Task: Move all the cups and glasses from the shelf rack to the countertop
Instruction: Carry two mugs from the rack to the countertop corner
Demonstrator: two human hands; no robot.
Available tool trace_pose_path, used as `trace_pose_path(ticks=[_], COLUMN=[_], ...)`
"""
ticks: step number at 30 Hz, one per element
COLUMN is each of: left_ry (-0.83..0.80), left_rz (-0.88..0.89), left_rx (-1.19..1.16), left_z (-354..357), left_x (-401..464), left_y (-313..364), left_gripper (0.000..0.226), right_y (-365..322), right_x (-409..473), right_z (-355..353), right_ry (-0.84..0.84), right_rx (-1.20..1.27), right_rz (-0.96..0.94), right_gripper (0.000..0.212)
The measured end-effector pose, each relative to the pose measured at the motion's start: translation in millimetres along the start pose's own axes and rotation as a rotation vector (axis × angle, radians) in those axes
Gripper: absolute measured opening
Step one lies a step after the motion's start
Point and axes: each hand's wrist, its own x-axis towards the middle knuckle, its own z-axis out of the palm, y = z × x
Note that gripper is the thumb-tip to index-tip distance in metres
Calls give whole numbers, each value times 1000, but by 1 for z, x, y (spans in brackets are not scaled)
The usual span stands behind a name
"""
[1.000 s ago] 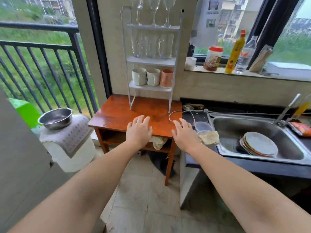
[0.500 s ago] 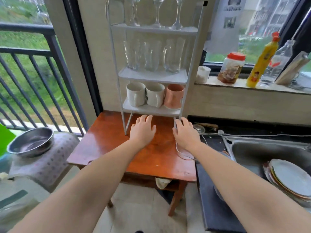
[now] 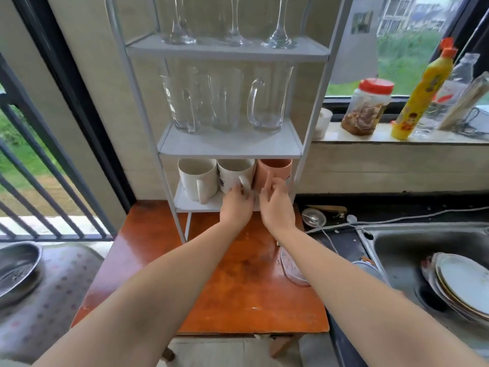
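Note:
A white three-tier shelf rack stands on a wooden table. Stemmed glasses line its top tier and clear glass mugs its middle tier. On the bottom tier sit a white mug, a second white mug and a pink cup. My left hand has its fingers curled at the handle of the second white mug. Beside it, my right hand reaches the front of the pink cup with loose fingers and the index raised against it.
To the right lie a dark countertop and a steel sink holding stacked plates. A jar and a yellow bottle stand on the window sill. A steel bowl sits at the left.
Both hands rose from the wooden table to the rack's bottom tier. The view came closer to the rack. The left hand took the middle mug's handle.

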Motion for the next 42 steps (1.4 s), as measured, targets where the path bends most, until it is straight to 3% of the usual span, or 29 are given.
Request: trace_pose_path(ticks=[3, 9, 14, 29, 42], left_ry=[-3, 18, 56, 130, 81], left_rz=[-93, -142, -207, -164, -96], left_rx=[-193, -396, -451, -392, -421], left_z=[4, 6, 2, -13, -22], left_x=[8, 12, 3, -44, -102], left_y=[7, 7, 2, -1, -9], left_gripper=[35, 46, 42, 46, 46], right_y=[-6, -3, 3, 6, 9], right_x=[13, 30, 30, -7, -68], right_z=[3, 4, 2, -12, -30], right_ry=[-25, -182, -197, -278, -179], right_rx=[304, 524, 456, 430, 347], right_rz=[231, 460, 448, 335, 228], right_gripper=[32, 42, 45, 44, 41])
